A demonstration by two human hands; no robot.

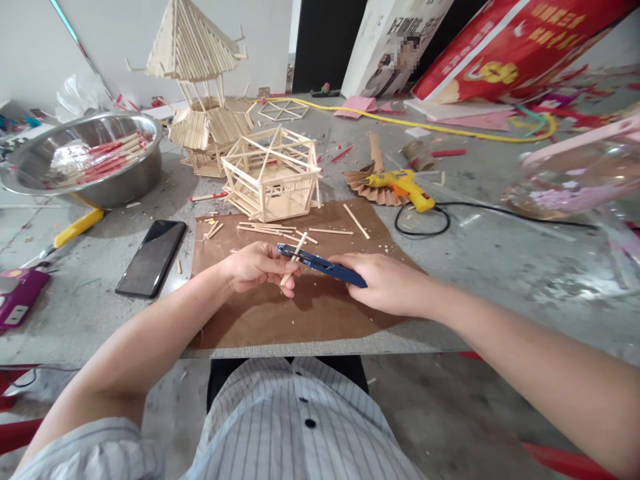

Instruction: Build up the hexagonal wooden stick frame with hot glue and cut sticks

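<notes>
My left hand [255, 268] pinches a thin wooden stick [301, 242] between thumb and fingers, tilted up and to the right. My right hand [383, 280] is closed around a long blue cutter [333, 268], whose tip end crosses the stick just above my left fingertips. Whether its jaws are closed on the stick I cannot tell. Both hands are over a brown sheet [320, 320]. Several loose sticks [263, 229] lie on it beyond my hands. Behind them stands a six-sided stick frame [273, 190], with a roofed pavilion model [193, 50] made of sticks at the back left.
At left are a metal bowl [135, 173] of red-wrapped sticks, a phone [153, 257], a yellow-handled tool [77, 228] and a purple power strip [20, 297]. A yellow glue gun [403, 185] with a black cable lies right. A yellow cord [400, 121] crosses behind, near a red bag [500, 50].
</notes>
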